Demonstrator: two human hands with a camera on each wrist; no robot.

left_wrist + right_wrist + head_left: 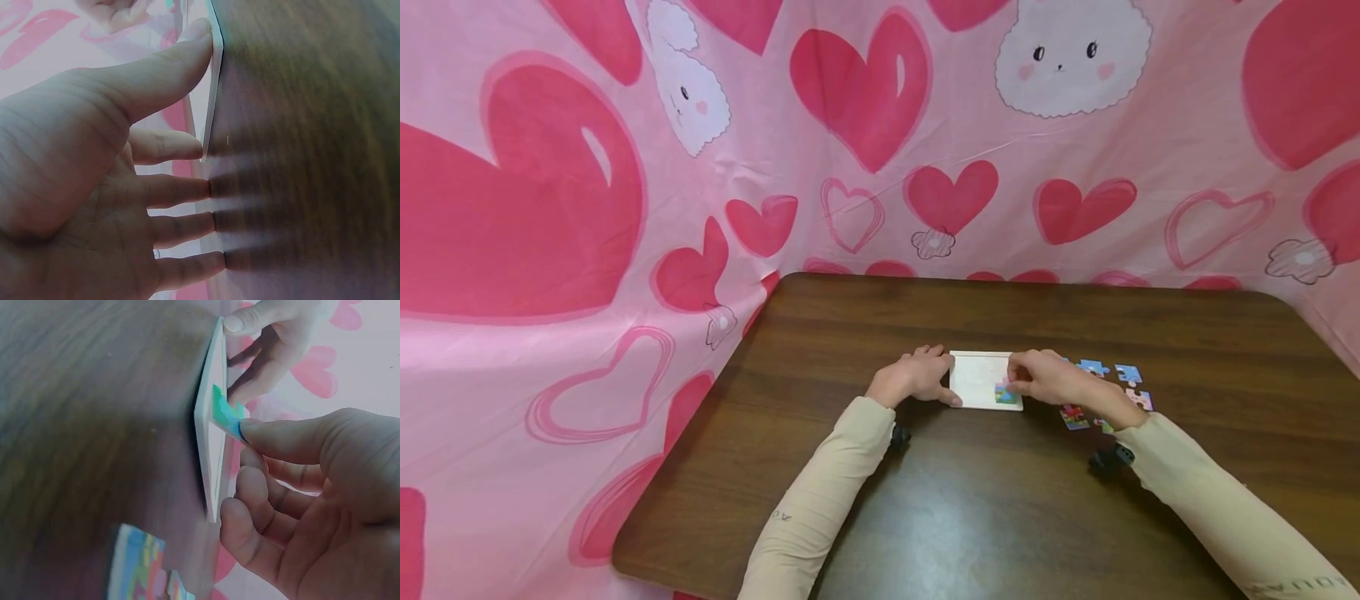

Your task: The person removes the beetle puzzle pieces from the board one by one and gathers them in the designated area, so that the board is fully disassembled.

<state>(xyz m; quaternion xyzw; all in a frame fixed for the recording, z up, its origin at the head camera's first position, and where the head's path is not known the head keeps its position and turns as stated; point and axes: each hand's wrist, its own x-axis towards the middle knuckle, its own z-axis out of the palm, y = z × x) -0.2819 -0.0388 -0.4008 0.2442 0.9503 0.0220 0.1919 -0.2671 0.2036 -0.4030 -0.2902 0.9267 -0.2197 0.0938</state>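
A white puzzle tray (976, 375) with a raised rim lies flat on the table between both hands. My left hand (917, 377) is at its left side, thumb on the near left corner and fingers spread, fairly straight. In the left wrist view, the index fingertip meets the tray edge (215, 75) while the other fingertips rest on the table. Over the tray's near right corner, my right hand (1051, 379) pinches a green and blue jigsaw piece (226, 415) between thumb and index finger. The piece is tilted in the right wrist view, its lower end close to the tray's surface.
Several loose jigsaw pieces lie right of the tray, among them a blue one (1093, 367), another blue one (1127, 373) and a red one (1074, 419), some partly hidden by the right hand. A pink heart-patterned cloth (850, 208) hangs behind the brown table (865, 317).
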